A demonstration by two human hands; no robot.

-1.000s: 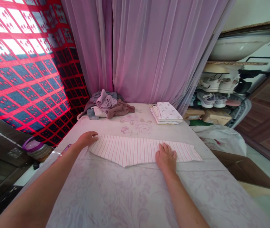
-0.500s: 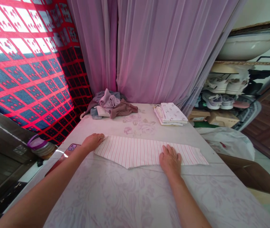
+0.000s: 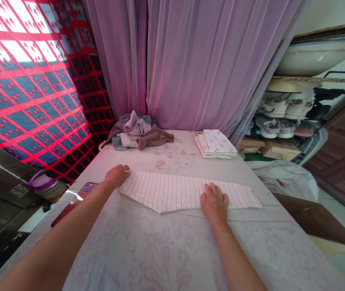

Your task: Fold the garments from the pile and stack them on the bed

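Pink-and-white striped cloth, a garment (image 3: 166, 192) laid flat and elongated, occupies the centre of the frame in the head view, resting on a pale counter (image 3: 130, 250) with a floral print. Its wider end lies at centre left, its lower edge comes to a blunt point just left of the middle, and its narrower end reaches centre right. The left hand (image 3: 117, 176), at centre left, has its fingertips at the upper corner of the wider end; whether they pinch the fabric cannot be told. The right hand (image 3: 215, 202), right of centre, rests palm down on the narrower part, its fingers extended and slightly apart.

Behind the garment, left of the middle, lies a loose heap of clothes (image 3: 137, 129) in mauve, grey and brown; to the right stands a folded stack (image 3: 219, 141), white with a small print on top. A reddish phone (image 3: 73, 202) lies at lower left, partly hidden by the left forearm. Purple curtains (image 3: 214, 64) fill the upper centre, and a red-and-blue patterned cloth (image 3: 32, 89) hangs at upper left. Pale shoes (image 3: 275, 127) sit at right.
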